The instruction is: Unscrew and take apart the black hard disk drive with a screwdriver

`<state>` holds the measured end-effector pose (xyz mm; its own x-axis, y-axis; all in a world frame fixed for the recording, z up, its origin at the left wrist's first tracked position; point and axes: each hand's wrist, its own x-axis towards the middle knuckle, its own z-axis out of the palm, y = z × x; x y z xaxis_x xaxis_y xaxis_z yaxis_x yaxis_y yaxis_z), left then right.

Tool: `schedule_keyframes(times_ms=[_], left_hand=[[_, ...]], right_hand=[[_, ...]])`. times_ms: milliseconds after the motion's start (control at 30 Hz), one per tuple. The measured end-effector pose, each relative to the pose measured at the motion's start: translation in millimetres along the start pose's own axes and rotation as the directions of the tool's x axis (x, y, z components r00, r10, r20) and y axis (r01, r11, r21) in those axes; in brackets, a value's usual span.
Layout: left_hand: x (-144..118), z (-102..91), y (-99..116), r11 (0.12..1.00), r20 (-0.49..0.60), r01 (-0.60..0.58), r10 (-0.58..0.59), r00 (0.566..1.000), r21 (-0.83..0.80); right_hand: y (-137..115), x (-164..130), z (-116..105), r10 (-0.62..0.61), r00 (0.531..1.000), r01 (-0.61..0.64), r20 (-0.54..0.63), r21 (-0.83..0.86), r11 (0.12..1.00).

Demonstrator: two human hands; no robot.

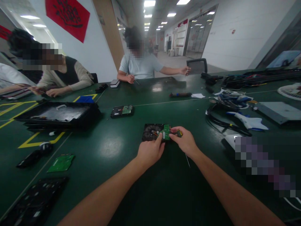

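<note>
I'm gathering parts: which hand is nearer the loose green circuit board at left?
Left. The left hand is right of the green circuit board; the right hand is farther right, at the hard drive.

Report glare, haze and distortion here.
Head view: ceiling lights glare white, with pale reflections on the table; head view: haze softens the corridor; head view: the right wall leans, likely wide-angle distortion; head view: fine detail on the handled drive looks soft.
</note>
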<state>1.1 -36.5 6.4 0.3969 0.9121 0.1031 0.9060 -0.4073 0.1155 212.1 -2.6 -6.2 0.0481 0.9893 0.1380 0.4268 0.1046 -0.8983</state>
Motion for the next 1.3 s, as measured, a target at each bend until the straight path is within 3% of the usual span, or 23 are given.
schedule_keyframes(times_ms=[733, 900, 1067, 1167, 1300], left_hand=[[1, -2.8, 3, 0.999, 0.025, 0.029, -0.030, 0.999, 0.016], [0, 1.1, 2, 0.999, -0.030, 0.044, -0.044, 0.999, 0.003], [-3, 0.8, -4, 0.997, -0.185, 0.048, -0.060, 0.981, -0.067], [0, -2.1, 0, 0.995, -0.291, -0.084, 0.066, 0.955, -0.050], [6, 1.1, 13, 0.984, -0.266, -0.179, 0.174, 0.948, 0.009]], right_hand=[[-6, -2, 5, -0.077, 0.997, 0.080, 0.029, -0.134, 0.988], [-9, -5, 6, -0.110, 0.993, 0.114, 0.034, -0.158, 0.981], [5, 3, -16, 0.011, 0.996, -0.019, -0.089, -0.094, 0.995], [20, 15, -40, -0.085, 0.975, 0.033, -0.206, -0.240, 0.970], [33, 25, -52, -0.173, 0.984, 0.134, -0.040, -0.473, 0.871]])
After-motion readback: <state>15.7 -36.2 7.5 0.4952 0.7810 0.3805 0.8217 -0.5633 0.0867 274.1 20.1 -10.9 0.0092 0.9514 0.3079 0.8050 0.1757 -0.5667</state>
